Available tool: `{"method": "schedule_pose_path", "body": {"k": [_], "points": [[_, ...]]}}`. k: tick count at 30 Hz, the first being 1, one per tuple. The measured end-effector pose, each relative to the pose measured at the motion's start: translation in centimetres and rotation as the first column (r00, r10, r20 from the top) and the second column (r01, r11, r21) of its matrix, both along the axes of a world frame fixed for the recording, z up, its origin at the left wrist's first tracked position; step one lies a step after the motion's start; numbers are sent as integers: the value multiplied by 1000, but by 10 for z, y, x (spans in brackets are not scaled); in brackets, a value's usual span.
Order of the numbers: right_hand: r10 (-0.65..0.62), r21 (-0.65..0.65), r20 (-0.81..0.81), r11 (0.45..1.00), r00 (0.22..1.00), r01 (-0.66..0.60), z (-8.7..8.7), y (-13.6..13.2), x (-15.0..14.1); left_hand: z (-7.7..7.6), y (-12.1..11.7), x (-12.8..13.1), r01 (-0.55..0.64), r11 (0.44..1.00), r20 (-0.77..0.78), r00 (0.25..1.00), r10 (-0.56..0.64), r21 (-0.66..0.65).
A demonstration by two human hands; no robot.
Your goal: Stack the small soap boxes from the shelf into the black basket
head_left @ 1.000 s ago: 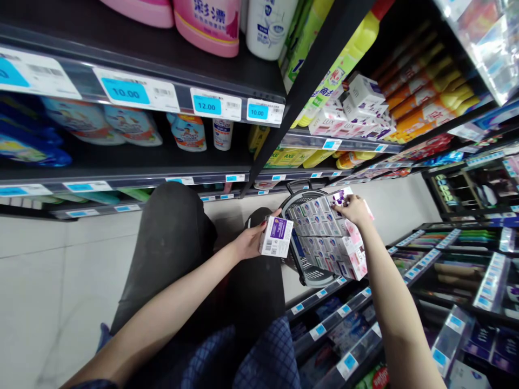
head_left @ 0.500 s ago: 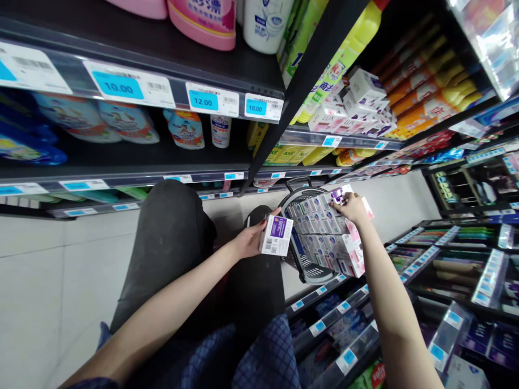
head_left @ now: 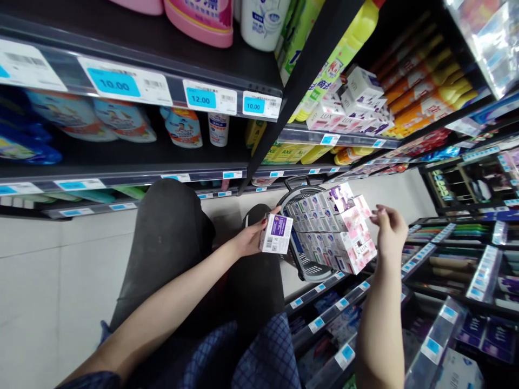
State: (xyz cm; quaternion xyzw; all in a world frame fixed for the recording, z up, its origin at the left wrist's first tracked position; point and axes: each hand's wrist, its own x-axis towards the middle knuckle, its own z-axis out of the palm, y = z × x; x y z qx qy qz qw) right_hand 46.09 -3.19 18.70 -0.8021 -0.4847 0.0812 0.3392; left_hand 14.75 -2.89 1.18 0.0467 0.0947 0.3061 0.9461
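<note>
My left hand (head_left: pixel 250 237) grips a small white and purple soap box (head_left: pixel 276 234), its barcode side turned up, above my right knee. To the right, small soap boxes (head_left: pixel 320 216) are stacked in neat rows in a grey shopping basket (head_left: pixel 318 273). Pink and purple ends of the boxes face right, some marked LUX. Beside the pink ends is my right hand (head_left: pixel 390 227), its fingers loosely bent and slightly apart, with nothing visible in them. Whether its fingertips touch the nearest pink box (head_left: pixel 362 206) I cannot tell.
Shelves with price tags (head_left: pixel 115 81) run along the far side, holding cleaner bottles (head_left: pixel 183 128). More LUX boxes (head_left: pixel 330 116) sit on a shelf above the basket. Another shelf unit (head_left: pixel 430 254) stands on the right. Pale tiled floor (head_left: pixel 32 286) shows at left.
My right hand has let go of a purple-marked box on top of the stack and moved right, off the boxes. My left hand keeps its box in nearly the same place.
</note>
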Motion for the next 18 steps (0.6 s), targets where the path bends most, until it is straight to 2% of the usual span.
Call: {"method": "schedule_pose_path", "body": {"k": [2, 3, 6, 8, 13, 18], "points": [[138, -53, -18, 989, 990, -139, -4, -34, -32, -1, -1, 2, 15, 1000, -1, 1000, -15, 21], [239, -91, -18, 967, 971, -239, -9, -49, -49, -3, -2, 3, 30, 999, 5, 1000, -30, 34], [515, -203, 32, 842, 856, -499, -31, -82, -97, -8, -5, 6, 90, 994, 11, 996, -91, 65], [619, -264, 96, 771, 780, -579, -47, -92, -119, -12, -7, 8, 128, 989, -15, 992, -127, 72], [717, -331, 185, 690, 672, -644, -73, -91, -141, -16, -14, 11, 199, 976, -29, 980, -197, 93], [758, -335, 158, 644, 633, -688, -76, -82, -144, -3, -16, 12, 206, 978, -85, 975, -204, 16]]}}
